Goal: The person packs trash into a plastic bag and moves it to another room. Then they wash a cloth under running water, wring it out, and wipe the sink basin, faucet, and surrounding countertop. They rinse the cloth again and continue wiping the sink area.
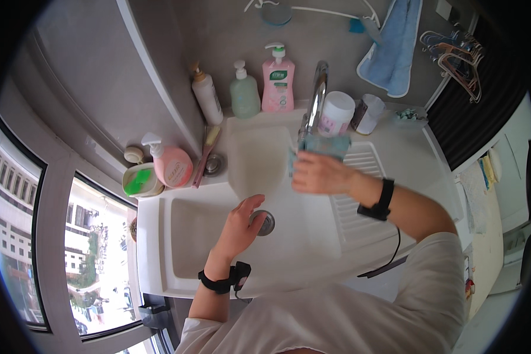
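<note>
My right hand [321, 173], with fingers curled, grips a crumpled teal cloth [325, 145] just in front of the chrome faucet [315, 99]. Motion blurs the cloth, and part of it is hidden behind the hand. Over the white sink basin [301, 239], my left hand [243, 223] hovers empty with thumb and fingers apart. Its thumb overlaps the round metal drain [265, 222] from this viewpoint. To the right of the basin, my right forearm passes above the ribbed washboard [358, 212]. A black band with a small device sits on each wrist.
Along the back ledge stand a white pump bottle [208, 97], a green one [244, 93], a pink one [278, 82], a white tub [336, 113] and a cup [368, 114]. A rounded pink bottle [172, 166], brush [207, 155] and soap dish [142, 180] occupy the left ledge.
</note>
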{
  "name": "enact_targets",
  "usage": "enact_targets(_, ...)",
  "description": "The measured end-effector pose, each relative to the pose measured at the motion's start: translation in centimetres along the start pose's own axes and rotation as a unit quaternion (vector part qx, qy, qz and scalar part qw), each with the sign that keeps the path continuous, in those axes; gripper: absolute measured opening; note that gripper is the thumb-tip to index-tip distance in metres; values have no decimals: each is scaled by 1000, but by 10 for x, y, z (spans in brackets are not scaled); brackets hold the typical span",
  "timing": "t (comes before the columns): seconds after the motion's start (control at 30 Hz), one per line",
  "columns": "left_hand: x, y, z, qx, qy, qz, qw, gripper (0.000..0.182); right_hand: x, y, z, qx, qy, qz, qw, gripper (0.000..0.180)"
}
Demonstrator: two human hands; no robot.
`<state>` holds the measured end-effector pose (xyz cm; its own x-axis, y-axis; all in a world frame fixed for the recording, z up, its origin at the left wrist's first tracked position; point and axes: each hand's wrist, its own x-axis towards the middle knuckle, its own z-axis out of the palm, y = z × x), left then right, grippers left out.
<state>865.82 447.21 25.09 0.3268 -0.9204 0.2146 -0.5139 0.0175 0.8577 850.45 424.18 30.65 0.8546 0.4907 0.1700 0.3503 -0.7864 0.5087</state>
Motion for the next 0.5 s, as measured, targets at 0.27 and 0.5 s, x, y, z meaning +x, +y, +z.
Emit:
enact_targets(0.27,-34,-53,-34,42,71,-74,994,33,35,-41,132,360,194,513,755,33)
enact_targets(0.5,-60,-74,-51,57,101,-115,987,38,126,39,253,113,102,329,932,36)
